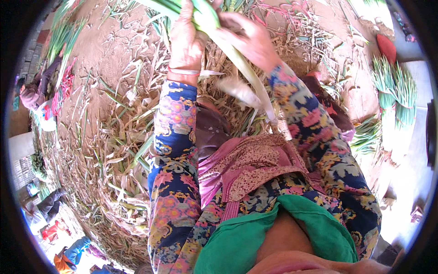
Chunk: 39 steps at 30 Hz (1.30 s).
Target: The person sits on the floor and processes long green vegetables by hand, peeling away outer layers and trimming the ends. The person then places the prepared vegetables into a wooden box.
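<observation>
A long-stalked green onion [251, 73], probably a Welsh onion or leek, slants across the upper middle, its white root end down towards my lap. My left hand [186, 42] is closed around its green leaf part near the top edge. Against the other side of the stalk, where green turns to white, the curled fingers of my right hand [251, 37] press in; motion blurs them. A pale, blurred piece [239, 92], perhaps loose sheath or another stalk, hangs beside the white part. A patterned pink cloth [260, 161] covers my lap.
Dry peeled leaves [126, 171] litter the soil to my left and before me. Pink strings [284, 13] lie beyond my right hand. Tied bundles of green onions [393, 92] stand at right. Another person [36, 85] sits at far left near more onion leaves [65, 41].
</observation>
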Available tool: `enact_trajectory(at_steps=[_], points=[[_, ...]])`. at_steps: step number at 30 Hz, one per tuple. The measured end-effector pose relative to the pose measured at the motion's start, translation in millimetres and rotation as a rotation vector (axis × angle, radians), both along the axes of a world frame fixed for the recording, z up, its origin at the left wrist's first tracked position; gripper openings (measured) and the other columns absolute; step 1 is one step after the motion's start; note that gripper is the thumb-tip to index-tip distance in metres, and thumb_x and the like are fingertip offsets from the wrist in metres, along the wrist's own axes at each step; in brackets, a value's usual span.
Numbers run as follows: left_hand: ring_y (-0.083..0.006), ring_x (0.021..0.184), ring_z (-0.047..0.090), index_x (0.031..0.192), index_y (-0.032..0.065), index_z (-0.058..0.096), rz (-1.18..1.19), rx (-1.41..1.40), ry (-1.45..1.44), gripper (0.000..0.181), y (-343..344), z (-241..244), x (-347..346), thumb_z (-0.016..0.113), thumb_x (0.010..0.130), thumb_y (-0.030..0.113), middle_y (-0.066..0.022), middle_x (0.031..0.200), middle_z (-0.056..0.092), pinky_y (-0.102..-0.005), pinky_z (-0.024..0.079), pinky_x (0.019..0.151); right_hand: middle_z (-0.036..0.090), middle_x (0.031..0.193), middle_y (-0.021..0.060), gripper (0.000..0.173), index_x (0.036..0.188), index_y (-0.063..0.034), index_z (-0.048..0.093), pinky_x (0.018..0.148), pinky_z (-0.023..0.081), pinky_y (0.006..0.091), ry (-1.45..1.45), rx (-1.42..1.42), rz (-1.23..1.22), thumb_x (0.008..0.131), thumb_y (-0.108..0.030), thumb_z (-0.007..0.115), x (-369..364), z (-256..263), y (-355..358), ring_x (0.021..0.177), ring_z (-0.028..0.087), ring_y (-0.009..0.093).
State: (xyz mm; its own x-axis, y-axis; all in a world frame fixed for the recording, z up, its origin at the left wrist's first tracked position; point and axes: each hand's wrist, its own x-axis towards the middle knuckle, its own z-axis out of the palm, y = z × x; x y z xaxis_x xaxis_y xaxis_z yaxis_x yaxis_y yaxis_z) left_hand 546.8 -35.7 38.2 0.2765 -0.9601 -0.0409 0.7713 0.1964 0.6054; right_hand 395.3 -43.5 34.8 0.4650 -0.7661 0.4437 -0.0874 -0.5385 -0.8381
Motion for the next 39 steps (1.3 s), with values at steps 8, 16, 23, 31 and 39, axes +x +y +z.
enact_trajectory(at_steps=[8, 16, 23, 31, 39], points=[[-0.0252, 0.088, 0.065, 0.090, 0.0032, 0.059, 0.128, -0.203, -0.108, 0.025, 17, 10, 57, 0.068, 0.082, 0.025, -0.0138, 0.084, 0.064, -0.0368, 0.058, 0.077, 0.062, 0.080, 0.0179, 0.034, 0.088, 0.0030, 0.063, 0.066, 0.045, 0.0356, 0.356, 0.176, -0.326, 0.086, -0.030, 0.053, -113, -130, -18, 0.069, 0.059, 0.025], [-0.0181, 0.076, 0.059, 0.100, 0.0011, 0.053, 0.144, -0.418, 0.084, 0.020, 18, -12, 157, 0.059, 0.089, 0.017, -0.0080, 0.085, 0.059, -0.0281, 0.053, 0.068, 0.063, 0.097, 0.0195, 0.031, 0.096, -0.0018, 0.060, 0.080, 0.048, 0.0445, 1.636, 0.205, -0.087, 0.082, -0.030, 0.058, -277, -219, 10, 0.092, 0.061, 0.037], [-0.0290, 0.083, 0.058, 0.107, 0.0019, 0.046, 0.129, -0.325, 0.419, 0.034, -34, -91, 242, 0.056, 0.091, 0.031, -0.0140, 0.098, 0.055, -0.0451, 0.055, 0.080, 0.060, 0.103, 0.0128, 0.052, 0.137, 0.0003, 0.033, 0.078, 0.049, 0.0280, 0.278, 0.688, 0.494, 0.096, -0.029, 0.045, -82, -43, 47, 0.093, 0.059, 0.019], [-0.0146, 0.050, 0.044, 0.088, 0.0069, 0.050, 0.337, 0.050, 0.088, 0.031, -63, -104, 107, 0.048, 0.095, 0.037, -0.0019, 0.068, 0.048, -0.0238, 0.041, 0.045, 0.055, 0.078, 0.0014, 0.050, 0.127, -0.0009, 0.045, 0.053, 0.043, 0.0190, 0.066, 0.939, 0.437, 0.095, -0.039, 0.046, -66, -28, 77, 0.065, 0.052, 0.007], [-0.0133, 0.051, 0.044, 0.086, 0.0084, 0.053, 0.496, 0.086, -0.128, 0.034, -49, -137, 207, 0.051, 0.092, 0.042, -0.0014, 0.066, 0.048, -0.0256, 0.044, 0.047, 0.052, 0.077, 0.0011, 0.038, 0.127, 0.0034, 0.047, 0.061, 0.041, 0.0249, 0.203, 1.171, 0.223, 0.096, -0.019, 0.043, -216, -35, 187, 0.069, 0.047, 0.009]])
